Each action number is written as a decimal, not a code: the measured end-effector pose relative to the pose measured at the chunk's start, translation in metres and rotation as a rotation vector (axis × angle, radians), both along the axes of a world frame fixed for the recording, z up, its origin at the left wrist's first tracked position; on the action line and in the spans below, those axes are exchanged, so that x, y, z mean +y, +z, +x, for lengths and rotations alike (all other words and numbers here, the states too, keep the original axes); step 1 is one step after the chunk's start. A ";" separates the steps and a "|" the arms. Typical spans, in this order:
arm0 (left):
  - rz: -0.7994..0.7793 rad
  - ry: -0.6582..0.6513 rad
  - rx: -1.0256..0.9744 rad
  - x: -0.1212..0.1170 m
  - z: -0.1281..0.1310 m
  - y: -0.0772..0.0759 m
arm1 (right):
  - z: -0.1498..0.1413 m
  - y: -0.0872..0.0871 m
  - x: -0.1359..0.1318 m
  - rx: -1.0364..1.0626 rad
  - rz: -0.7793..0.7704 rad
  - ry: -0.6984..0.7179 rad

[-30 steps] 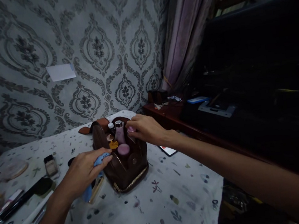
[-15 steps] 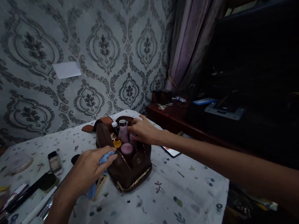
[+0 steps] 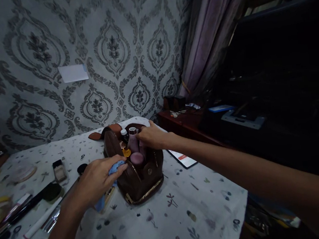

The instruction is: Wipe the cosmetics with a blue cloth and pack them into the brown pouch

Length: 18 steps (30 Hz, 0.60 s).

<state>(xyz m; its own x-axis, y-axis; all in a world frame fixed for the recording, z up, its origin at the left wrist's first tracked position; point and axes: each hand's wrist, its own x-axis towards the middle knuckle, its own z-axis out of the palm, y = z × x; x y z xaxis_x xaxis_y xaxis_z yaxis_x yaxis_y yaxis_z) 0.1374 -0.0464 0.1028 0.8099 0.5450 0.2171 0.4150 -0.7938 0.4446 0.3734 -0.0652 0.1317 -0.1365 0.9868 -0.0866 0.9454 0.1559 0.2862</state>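
Note:
A brown leather bag with a gold zipper stands unzipped on the table. Inside it are a pink bottle with a silver cap, a round pink-lidded container, a dark bottle with a white cap and a yellow item. My left hand is closed on a blue cloth, its fingertips at the bag's left front edge. My right hand reaches into the bag's right side, fingers curled down beside the pink bottle. What its fingertips grip is hidden.
On the patterned tablecloth, a foundation bottle, a round compact, brushes and other cosmetics lie to the left. A phone with a lit screen lies right of the bag. Beyond is a dark red table.
The view has shifted slightly. My right hand has sunk a little into the bag and its fingers are more curled. My left hand stays at the bag's edge with the cloth.

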 end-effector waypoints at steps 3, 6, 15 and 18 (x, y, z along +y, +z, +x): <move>0.003 0.015 -0.012 -0.001 0.001 0.000 | 0.003 -0.002 0.002 0.025 -0.001 -0.017; 0.010 0.014 -0.022 -0.001 0.001 -0.001 | 0.003 -0.004 0.002 0.040 -0.004 -0.031; 0.007 0.010 -0.032 -0.003 0.000 0.000 | -0.001 0.001 -0.001 0.022 -0.013 -0.015; 0.002 0.001 -0.043 -0.004 -0.001 0.001 | -0.001 0.001 -0.002 0.016 -0.014 -0.003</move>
<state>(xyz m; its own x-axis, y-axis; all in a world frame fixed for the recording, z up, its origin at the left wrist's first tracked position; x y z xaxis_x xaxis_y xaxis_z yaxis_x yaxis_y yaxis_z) 0.1367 -0.0507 0.1042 0.7993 0.5451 0.2530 0.3960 -0.7944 0.4606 0.3727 -0.0670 0.1331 -0.1351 0.9859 -0.0987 0.9502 0.1571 0.2692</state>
